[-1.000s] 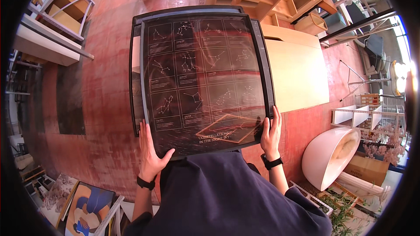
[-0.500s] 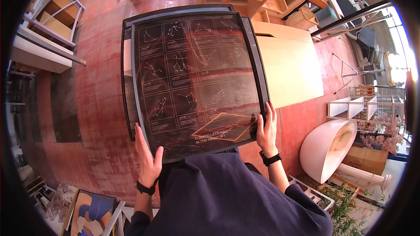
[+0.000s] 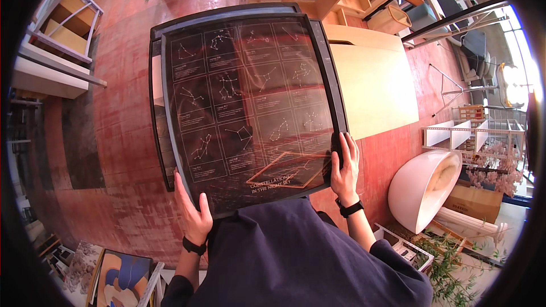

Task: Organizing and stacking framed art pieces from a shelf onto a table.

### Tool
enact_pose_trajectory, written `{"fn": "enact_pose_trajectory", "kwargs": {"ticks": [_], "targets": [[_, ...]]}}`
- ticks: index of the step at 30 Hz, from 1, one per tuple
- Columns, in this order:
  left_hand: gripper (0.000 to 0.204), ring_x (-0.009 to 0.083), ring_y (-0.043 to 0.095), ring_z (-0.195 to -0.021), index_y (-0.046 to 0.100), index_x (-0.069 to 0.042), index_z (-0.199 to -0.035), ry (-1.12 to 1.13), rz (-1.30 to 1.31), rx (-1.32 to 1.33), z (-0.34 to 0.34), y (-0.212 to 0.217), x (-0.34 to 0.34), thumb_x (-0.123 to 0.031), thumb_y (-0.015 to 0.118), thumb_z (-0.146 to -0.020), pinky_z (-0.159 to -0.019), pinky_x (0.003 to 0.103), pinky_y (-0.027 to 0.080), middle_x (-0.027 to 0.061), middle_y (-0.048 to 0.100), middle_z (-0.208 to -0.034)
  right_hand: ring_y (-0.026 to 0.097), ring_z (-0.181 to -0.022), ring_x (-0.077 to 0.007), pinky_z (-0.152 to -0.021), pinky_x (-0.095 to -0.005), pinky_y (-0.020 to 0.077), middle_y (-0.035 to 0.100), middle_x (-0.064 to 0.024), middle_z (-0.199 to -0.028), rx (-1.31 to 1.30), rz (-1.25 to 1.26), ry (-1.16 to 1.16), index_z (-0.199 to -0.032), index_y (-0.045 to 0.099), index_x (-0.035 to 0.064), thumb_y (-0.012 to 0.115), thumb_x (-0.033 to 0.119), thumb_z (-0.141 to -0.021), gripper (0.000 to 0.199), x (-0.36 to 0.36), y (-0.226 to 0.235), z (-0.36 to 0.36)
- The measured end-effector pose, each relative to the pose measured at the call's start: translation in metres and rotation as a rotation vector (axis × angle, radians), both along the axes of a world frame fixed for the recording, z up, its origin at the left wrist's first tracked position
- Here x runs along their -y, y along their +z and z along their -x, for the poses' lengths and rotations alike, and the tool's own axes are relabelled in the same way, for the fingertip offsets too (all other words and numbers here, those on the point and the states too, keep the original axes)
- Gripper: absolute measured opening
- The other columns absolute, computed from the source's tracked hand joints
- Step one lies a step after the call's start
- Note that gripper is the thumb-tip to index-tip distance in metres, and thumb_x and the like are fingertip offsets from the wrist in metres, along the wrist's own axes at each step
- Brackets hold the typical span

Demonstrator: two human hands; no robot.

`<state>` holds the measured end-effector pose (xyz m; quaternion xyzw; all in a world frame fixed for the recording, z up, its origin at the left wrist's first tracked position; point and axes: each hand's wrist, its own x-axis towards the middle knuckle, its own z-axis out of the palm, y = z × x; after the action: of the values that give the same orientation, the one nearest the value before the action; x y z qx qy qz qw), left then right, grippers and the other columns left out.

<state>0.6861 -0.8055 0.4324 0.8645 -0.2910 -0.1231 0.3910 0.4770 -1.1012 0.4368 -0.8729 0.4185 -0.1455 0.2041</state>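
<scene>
Black rectangular framed poster [image 3: 250,102] had swung slightly left; bare left hand [image 3: 196,217] and right hand [image 3: 344,175] clamped its opposite lower sides, long axis leading away.

Left hand [image 3: 194,214] at the lower left edge of a dark framed chart [image 3: 244,102], right hand [image 3: 345,169] at the lower right edge, fingers along the sides. Chart face: grid of star-and-line diagrams. Second black frame [image 3: 157,131] behind, sticking out left and top; can't tell if the two touch, overlap hides it. Red floor [image 3: 122,142] below. Pale wooden panel [image 3: 378,82] right of chart, white rounded shell [image 3: 412,196] further right, blue-and-tan painting [image 3: 126,276] lower left.
</scene>
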Motion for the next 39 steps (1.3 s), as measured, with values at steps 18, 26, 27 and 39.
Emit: {"fn": "enact_pose_trajectory", "kwargs": {"ticks": [18, 26, 27, 39], "targets": [[0.069, 0.0394, 0.016, -0.138, 0.013, 0.006, -0.143, 0.022, 0.045, 0.081, -0.001, 0.008, 0.009, -0.011, 0.048, -0.086, -0.112, 0.044, 0.015, 0.0249, 0.018, -0.148, 0.035, -0.127, -0.0383, -0.105, -0.0447, 0.0288, 0.039, -0.0221, -0.137, 0.167, -0.063, -0.04, -0.138, 0.028, -0.0044, 0.048, 0.019, -0.093, 0.054, -0.003, -0.002, -0.001], [0.069, 0.0383, 0.014, -0.139, 0.013, 0.005, -0.143, -0.092, -0.126, 0.134, -0.005, 0.013, 0.008, -0.011, 0.048, -0.086, -0.112, 0.045, 0.015, 0.0215, 0.018, -0.149, 0.035, -0.127, -0.0384, -0.105, -0.0449, 0.0284, 0.041, -0.0216, -0.136, 0.084, 0.003, 0.007, -0.136, 0.034, -0.0029, 0.044, 0.022, -0.094, 0.05, 0.002, -0.009, 0.006], [0.069, 0.0383, 0.014, -0.139, 0.013, 0.005, -0.143, -0.087, -0.128, 0.133, -0.005, 0.013, 0.007, -0.011, 0.048, -0.086, -0.112, 0.045, 0.015, 0.0215, 0.018, -0.149, 0.035, -0.127, -0.0384, -0.105, -0.0449, 0.0284, 0.041, -0.0216, -0.136, 0.084, 0.001, 0.011, -0.136, 0.034, -0.0029, 0.044, 0.022, -0.094, 0.05, 0.001, -0.009, 0.005], [0.073, 0.0404, 0.016, -0.138, 0.012, 0.006, -0.143, -0.059, -0.114, 0.123, -0.006, 0.013, 0.007, -0.014, 0.051, -0.085, -0.109, 0.046, 0.02, 0.0219, 0.018, -0.149, 0.036, -0.129, -0.0329, -0.106, -0.0406, 0.029, 0.035, -0.0191, -0.142, 0.141, -0.036, -0.005, -0.142, 0.026, 0.0037, 0.04, 0.015, -0.096, 0.05, -0.002, -0.015, 0.007]]}}
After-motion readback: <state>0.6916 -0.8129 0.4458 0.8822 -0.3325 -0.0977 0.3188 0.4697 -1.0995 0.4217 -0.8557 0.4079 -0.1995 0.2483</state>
